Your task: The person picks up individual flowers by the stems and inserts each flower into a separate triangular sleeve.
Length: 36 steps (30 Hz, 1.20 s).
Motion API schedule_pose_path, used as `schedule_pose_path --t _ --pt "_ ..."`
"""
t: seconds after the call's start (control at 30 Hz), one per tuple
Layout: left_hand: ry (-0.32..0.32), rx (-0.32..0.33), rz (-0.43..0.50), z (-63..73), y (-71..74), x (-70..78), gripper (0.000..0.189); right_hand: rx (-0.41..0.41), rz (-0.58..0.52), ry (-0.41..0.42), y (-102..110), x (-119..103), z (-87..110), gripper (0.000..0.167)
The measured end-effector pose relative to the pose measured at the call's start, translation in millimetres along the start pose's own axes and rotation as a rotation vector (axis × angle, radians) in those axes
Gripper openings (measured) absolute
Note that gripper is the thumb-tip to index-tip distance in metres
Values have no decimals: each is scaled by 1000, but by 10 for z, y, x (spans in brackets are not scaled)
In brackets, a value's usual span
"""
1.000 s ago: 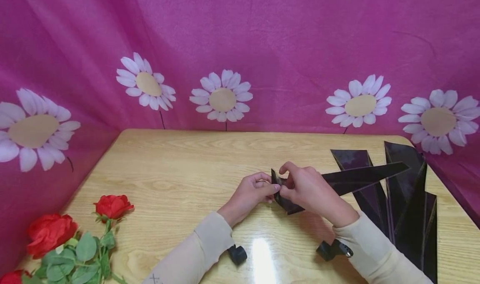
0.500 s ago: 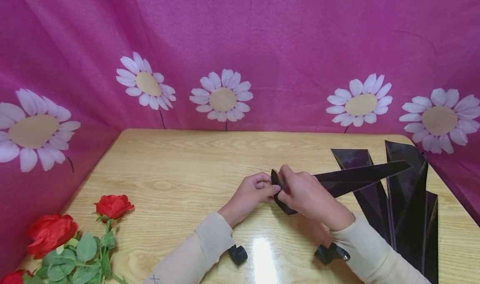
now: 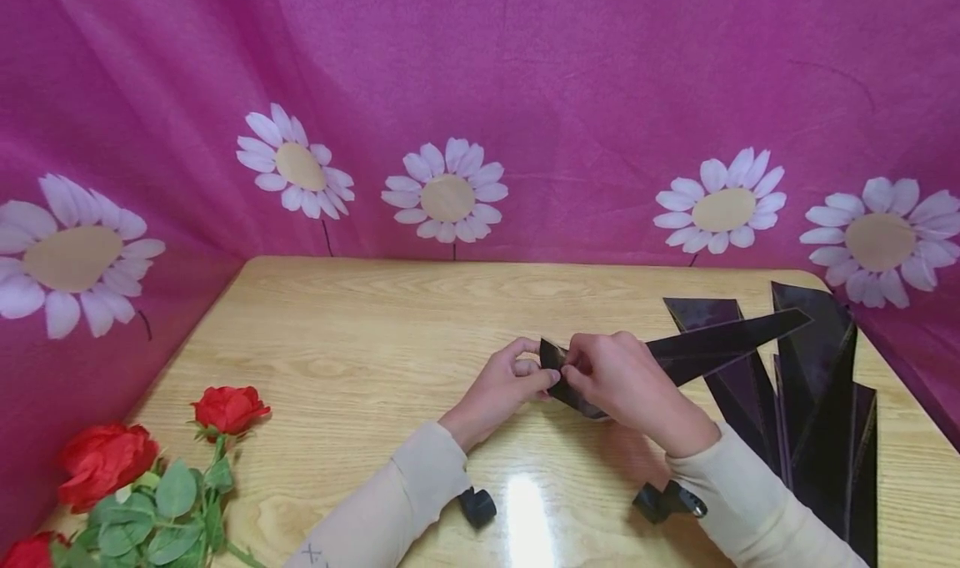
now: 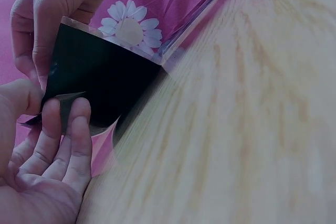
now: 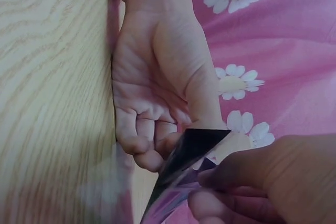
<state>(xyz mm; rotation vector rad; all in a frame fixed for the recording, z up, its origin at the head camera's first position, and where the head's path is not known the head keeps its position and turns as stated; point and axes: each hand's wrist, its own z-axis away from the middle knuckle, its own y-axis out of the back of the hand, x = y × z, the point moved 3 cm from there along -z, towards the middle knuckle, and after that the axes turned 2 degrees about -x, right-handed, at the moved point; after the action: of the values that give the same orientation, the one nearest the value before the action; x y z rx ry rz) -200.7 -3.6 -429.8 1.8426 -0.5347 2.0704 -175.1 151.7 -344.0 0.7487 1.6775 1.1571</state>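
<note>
A long strip of glossy black wrapping paper (image 3: 712, 347) is held above the table, its near end folded over. My left hand (image 3: 498, 389) pinches that folded end between thumb and fingers. Close beside it, my right hand (image 3: 618, 384) grips the same end with curled fingers. In the left wrist view, the paper's dark face (image 4: 100, 66) spans between both hands, and a small flap curls over the left fingertips (image 4: 80, 107). The right wrist view has a pointed corner of the paper (image 5: 207, 139) between the two hands. Some of the fold is hidden behind the right fingers.
Several black paper pieces (image 3: 813, 401) lie overlapping on the right of the wooden table (image 3: 360, 318). Red roses (image 3: 228, 409) with green leaves lie at the front left. A pink cloth (image 3: 585, 67) with daisies hangs behind.
My right hand has shifted about the folded end, first closing in over it, then drawing back a little. The strip's far tip has risen and moved slightly left. My left hand stays nearly still.
</note>
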Motion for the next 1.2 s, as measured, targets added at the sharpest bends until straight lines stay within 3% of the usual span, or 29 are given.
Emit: schedule_pose_path --t 0.3,0.73,0.97,1.2 --pt "-50 -40 -20 8 -5 21 55 -12 19 -9 48 20 -9 7" --pt "-26 -79 -56 51 -27 43 57 87 110 20 78 -55 62 10" --pt "-40 -84 -55 46 -26 54 58 160 184 -30 129 -29 78 13" --pt "-43 -97 -52 50 -19 49 59 157 175 -78 147 9 73 15"
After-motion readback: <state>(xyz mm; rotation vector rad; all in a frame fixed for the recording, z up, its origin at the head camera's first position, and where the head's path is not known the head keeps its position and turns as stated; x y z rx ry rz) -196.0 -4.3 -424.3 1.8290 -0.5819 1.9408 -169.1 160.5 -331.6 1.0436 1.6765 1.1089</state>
